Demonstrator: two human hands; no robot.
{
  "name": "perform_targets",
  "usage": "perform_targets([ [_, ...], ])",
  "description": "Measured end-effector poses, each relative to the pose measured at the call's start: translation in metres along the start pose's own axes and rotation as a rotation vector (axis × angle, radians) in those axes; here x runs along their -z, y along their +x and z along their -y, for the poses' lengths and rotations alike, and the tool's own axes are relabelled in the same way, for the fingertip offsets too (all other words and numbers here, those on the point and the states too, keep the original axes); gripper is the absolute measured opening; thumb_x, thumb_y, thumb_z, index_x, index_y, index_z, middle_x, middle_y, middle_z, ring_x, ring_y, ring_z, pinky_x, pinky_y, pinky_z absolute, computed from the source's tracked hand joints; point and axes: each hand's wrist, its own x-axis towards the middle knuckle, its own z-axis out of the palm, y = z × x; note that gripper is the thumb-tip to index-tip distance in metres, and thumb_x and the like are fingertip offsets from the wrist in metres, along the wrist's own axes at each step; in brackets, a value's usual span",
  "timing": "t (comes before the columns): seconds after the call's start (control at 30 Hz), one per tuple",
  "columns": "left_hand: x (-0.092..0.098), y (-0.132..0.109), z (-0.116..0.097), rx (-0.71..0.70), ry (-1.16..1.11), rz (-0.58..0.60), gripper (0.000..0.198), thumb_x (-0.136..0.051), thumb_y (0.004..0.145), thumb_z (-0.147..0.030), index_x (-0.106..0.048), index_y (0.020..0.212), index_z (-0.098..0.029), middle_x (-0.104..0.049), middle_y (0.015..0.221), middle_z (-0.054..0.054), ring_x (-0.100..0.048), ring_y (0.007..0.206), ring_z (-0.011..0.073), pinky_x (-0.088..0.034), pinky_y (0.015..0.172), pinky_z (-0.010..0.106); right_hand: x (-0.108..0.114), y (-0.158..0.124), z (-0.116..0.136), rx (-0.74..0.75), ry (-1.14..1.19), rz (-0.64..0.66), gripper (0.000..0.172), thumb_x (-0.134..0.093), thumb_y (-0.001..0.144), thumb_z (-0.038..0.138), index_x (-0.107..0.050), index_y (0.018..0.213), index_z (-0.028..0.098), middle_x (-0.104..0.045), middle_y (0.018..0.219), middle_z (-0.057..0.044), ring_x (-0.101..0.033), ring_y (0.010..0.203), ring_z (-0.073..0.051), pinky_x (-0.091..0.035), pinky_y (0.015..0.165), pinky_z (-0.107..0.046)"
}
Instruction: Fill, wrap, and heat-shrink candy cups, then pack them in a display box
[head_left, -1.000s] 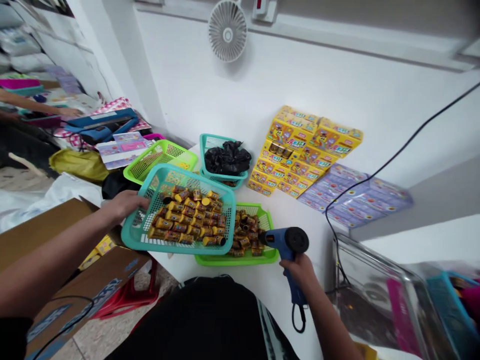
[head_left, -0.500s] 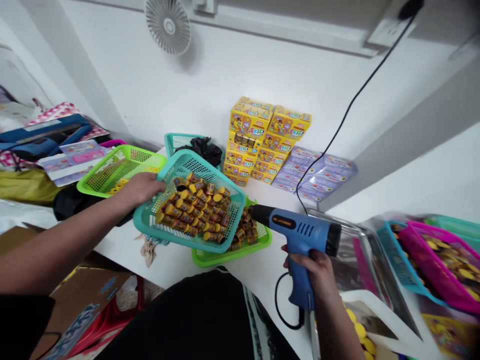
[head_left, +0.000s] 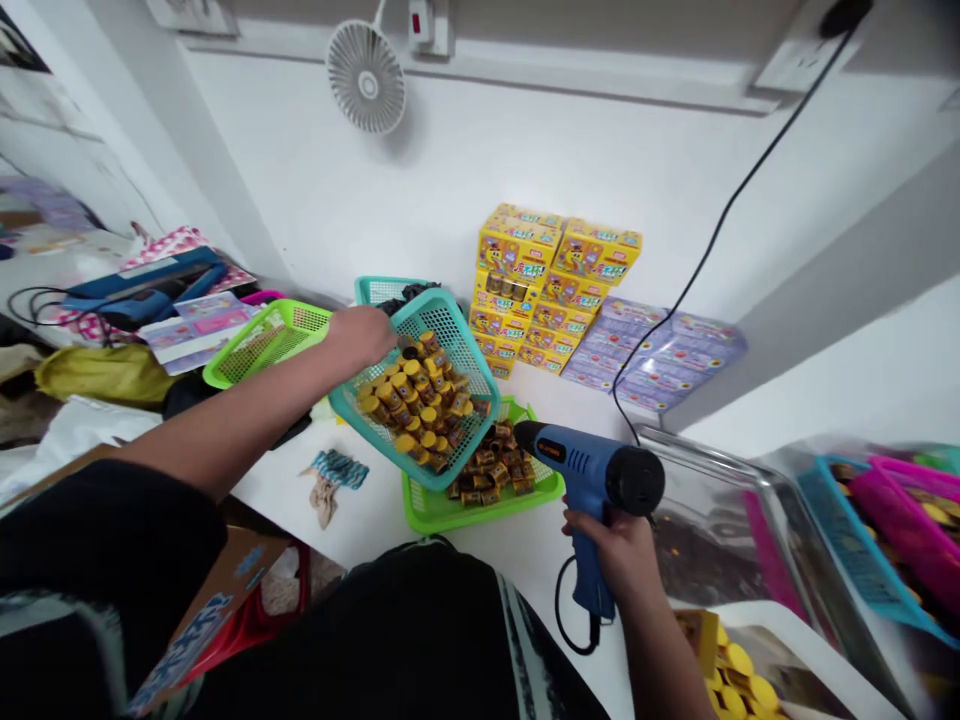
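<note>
Teal basket (head_left: 454, 335) tipped steeper, left hand (head_left: 360, 335) gripping rim (head_left: 401, 322); right hand (head_left: 604, 555) wrapped round heat gun (head_left: 592, 470).

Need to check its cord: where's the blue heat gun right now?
In the head view, the blue heat gun is held in the right hand, just right of the green tray.

Tilted teal basket (head_left: 447, 325) of yellow-capped tubes (head_left: 417, 400)

- A small packing workroom with a white wall (head_left: 285, 170)
- Yellow printed retail boxes (head_left: 532, 285) stacked on a white surface (head_left: 570, 400)
- Plastic mesh baskets (head_left: 424, 345) heaped with small yellow-capped packaged goods (head_left: 420, 400)
- A blue heat gun (head_left: 592, 490)
- A small wall fan (head_left: 366, 85)
</note>
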Motion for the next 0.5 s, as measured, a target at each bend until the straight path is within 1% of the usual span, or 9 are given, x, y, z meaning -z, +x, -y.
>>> perform_targets([
  [0.1,-0.001,0.000,0.000,0.037,0.108,0.038,0.038,-0.040,0.086,-0.026,-0.071,0.096,-0.007,-0.069,0.104,0.024,-0.064,0.102,0.0374,-0.049,0.075,0.037,-0.006,0.001,-0.004,-0.021,0.004,0.059,0.037,-0.081,0.052,0.032,-0.069,0.082,0.013,-0.072,0.071,-0.008,-0.065,0.053,-0.024,-0.052,0.049,-0.034],
  [0.2,-0.003,-0.002,-0.003,0.047,0.124,0.033,0.039,-0.039,0.088,-0.027,-0.071,0.100,-0.007,-0.069,0.107,0.024,-0.064,0.103,0.0355,-0.049,0.075,0.034,-0.017,0.001,-0.002,-0.027,0.058,0.142,0.034,-0.079,0.054,0.031,-0.069,0.081,0.013,-0.072,0.073,-0.008,-0.065,0.053,-0.023,-0.050,0.048,-0.032],
  [0.27,-0.004,-0.002,-0.007,0.040,0.124,0.033,0.039,-0.040,0.088,-0.026,-0.071,0.102,-0.007,-0.069,0.107,0.024,-0.064,0.104,0.0352,-0.049,0.076,0.034,-0.025,0.002,0.002,-0.004,0.063,0.160,0.030,-0.078,0.053,0.029,-0.068,0.077,0.014,-0.071,0.068,-0.006,-0.064,0.052,-0.022,-0.050,0.048,-0.031],
  [0.37,-0.006,-0.001,-0.013,-0.008,0.126,0.004,0.038,-0.042,0.087,-0.026,-0.070,0.103,-0.006,-0.069,0.108,0.023,-0.064,0.104,0.0350,-0.049,0.077,0.035,-0.038,0.007,0.007,0.012,0.072,0.199,0.026,-0.077,0.054,0.027,-0.067,0.075,0.014,-0.068,0.062,-0.003,-0.063,0.051,-0.021,-0.049,0.048,-0.031],
  [0.43,-0.007,-0.002,-0.016,-0.033,0.131,-0.022,0.038,-0.041,0.087,-0.027,-0.070,0.103,-0.006,-0.069,0.108,0.023,-0.064,0.102,0.0346,-0.049,0.076,0.035,-0.045,0.010,0.010,0.012,0.113,0.244,0.026,-0.077,0.054,0.027,-0.067,0.075,0.015,-0.068,0.062,-0.003,-0.063,0.051,-0.021,-0.049,0.048,-0.031],
  [0.5,-0.008,-0.004,-0.018,-0.037,0.140,-0.043,0.038,-0.042,0.086,-0.026,-0.070,0.103,-0.007,-0.070,0.107,0.022,-0.064,0.102,0.0338,-0.049,0.075,0.035,-0.051,0.013,0.012,0.036,0.152,0.256,0.027,-0.078,0.053,0.027,-0.068,0.076,0.015,-0.068,0.063,-0.002,-0.063,0.051,-0.021,-0.049,0.049,-0.031],
])
